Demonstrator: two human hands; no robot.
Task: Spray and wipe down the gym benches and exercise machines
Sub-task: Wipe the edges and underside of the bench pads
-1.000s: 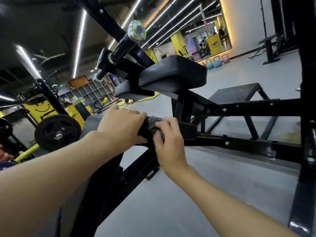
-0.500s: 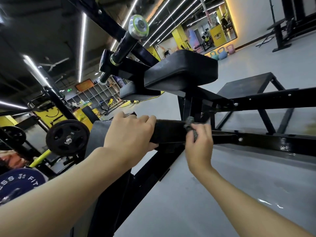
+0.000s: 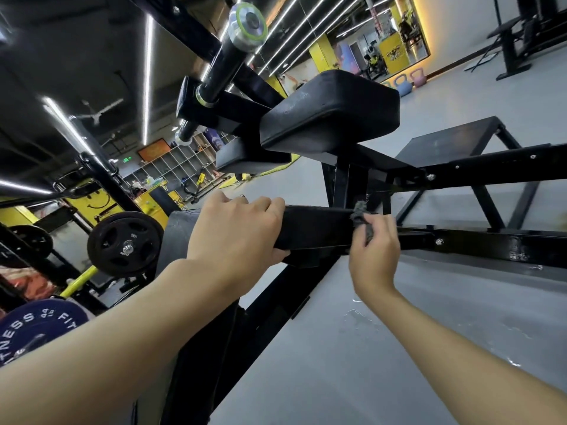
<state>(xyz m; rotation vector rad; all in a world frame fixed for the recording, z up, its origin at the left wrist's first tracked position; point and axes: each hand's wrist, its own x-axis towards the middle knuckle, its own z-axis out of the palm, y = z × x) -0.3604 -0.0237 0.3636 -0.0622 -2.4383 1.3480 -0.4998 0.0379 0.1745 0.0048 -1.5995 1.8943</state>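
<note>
A black exercise machine fills the middle of the view, with a padded black seat [image 3: 331, 111] up high and a black padded bar [image 3: 316, 228] below it. My left hand [image 3: 236, 231] grips the left end of that bar, fingers curled over its top. My right hand [image 3: 372, 253] holds a small dark grey cloth [image 3: 362, 217] bunched in its fingers and presses it against the right end of the bar, where it meets the black steel frame [image 3: 478, 243]. No spray bottle is in view.
A barbell sleeve [image 3: 230, 53] juts out above the seat. A black weight plate [image 3: 124, 243] hangs at the left and a blue plate [image 3: 33, 329] sits at the lower left. A black step platform [image 3: 454, 148] stands behind the frame. Wet streaks [image 3: 399, 320] lie on the grey floor.
My right hand has slid the cloth to the right along the bar, from beside my left hand to the bar's far end. My left hand has kept its grip.
</note>
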